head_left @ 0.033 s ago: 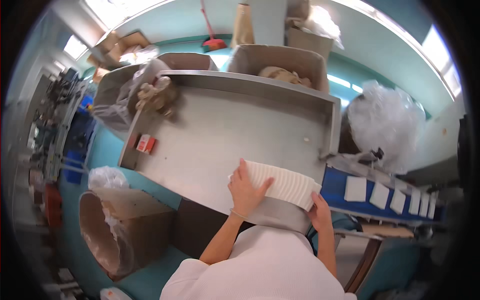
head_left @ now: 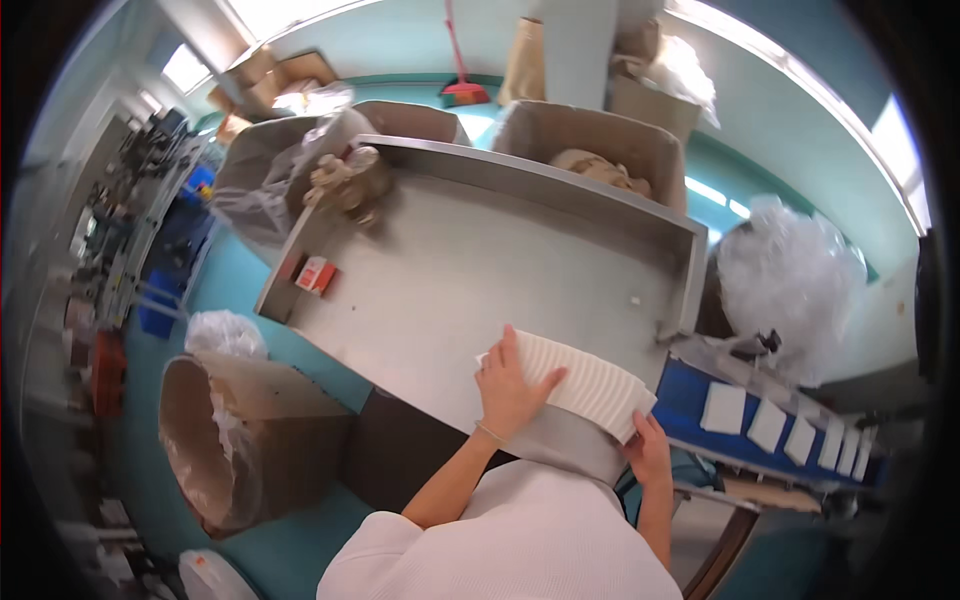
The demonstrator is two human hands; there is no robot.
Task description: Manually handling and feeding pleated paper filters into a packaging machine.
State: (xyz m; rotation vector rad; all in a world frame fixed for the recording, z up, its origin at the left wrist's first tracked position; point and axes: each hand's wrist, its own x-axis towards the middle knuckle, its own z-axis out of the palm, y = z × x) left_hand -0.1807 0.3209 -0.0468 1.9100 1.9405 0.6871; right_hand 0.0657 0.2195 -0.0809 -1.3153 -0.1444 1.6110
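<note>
A row of thin white pads (head_left: 585, 377), packed face to face, lies along the near edge of a shallow metal tray table (head_left: 480, 240). At its left end my left hand (head_left: 515, 390) is closed around the row, the thumb over the near side and the fingers at the far side. My right hand (head_left: 648, 448) grips the right end, with the fingertips against the last pads; part of that grip is hidden. To the right, a blue conveyor belt (head_left: 675, 400) carries several separate white square pads (head_left: 723, 408).
A red-and-white small box (head_left: 315, 275) and a bundle of beige gloves (head_left: 350, 185) sit at the table's left side. Cardboard boxes (head_left: 590, 130) stand behind it. A lined carton (head_left: 270, 430) is at left, and a clear plastic bag (head_left: 790, 290) at right.
The whole view has shifted, so everything appears slightly further right and lower. Both hands keep their hold on the row of pads, in about the same place on the table.
</note>
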